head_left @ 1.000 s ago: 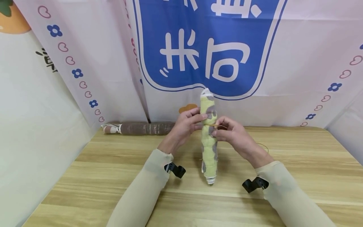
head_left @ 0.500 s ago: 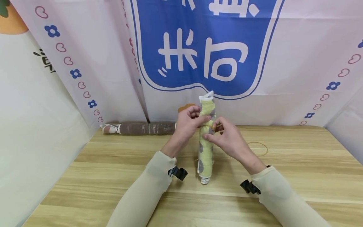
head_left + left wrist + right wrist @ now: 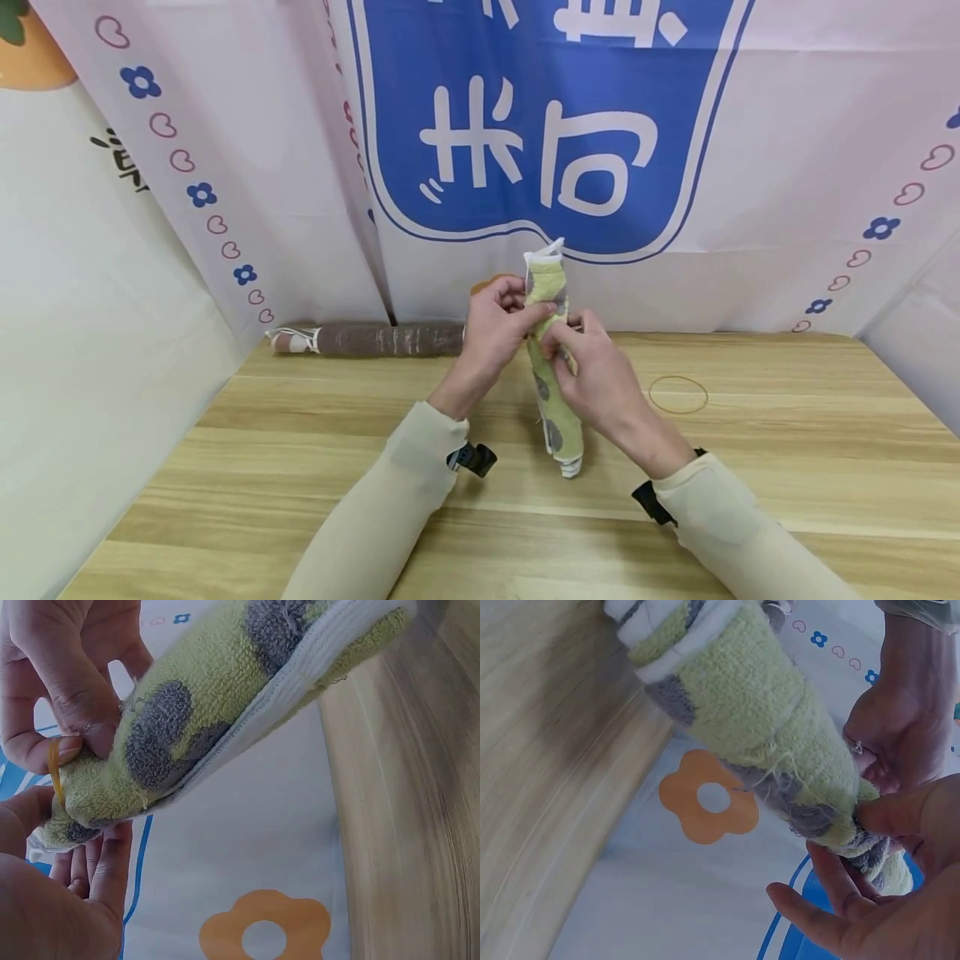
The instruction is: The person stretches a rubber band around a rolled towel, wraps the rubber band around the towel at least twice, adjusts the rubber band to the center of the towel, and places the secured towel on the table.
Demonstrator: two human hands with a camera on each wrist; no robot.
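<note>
A rolled yellow towel (image 3: 555, 408) with grey patches and white edging stands tilted between the hands, its white end up. My left hand (image 3: 495, 325) grips its upper part, thumb across the front. Just below, my right hand (image 3: 596, 367) pinches the towel around its middle. In the left wrist view a yellow rubber band (image 3: 54, 771) runs round the towel at a narrowed spot, against a finger of the right hand (image 3: 67, 675). The right wrist view shows the towel (image 3: 772, 712) squeezed narrow where the right hand (image 3: 907, 877) holds it; the band is hidden there.
On the wooden table (image 3: 300, 483) a second rubber band (image 3: 651, 393) lies loose, right of the right hand. A brown roll (image 3: 390, 340) with a whitish left end lies along the back edge. Behind the table hangs a printed cloth (image 3: 750, 275).
The right hand has closed in over the towel's middle, covering the band in the head view. The towel's lower end has swung right. The loose rubber band now shows fully.
</note>
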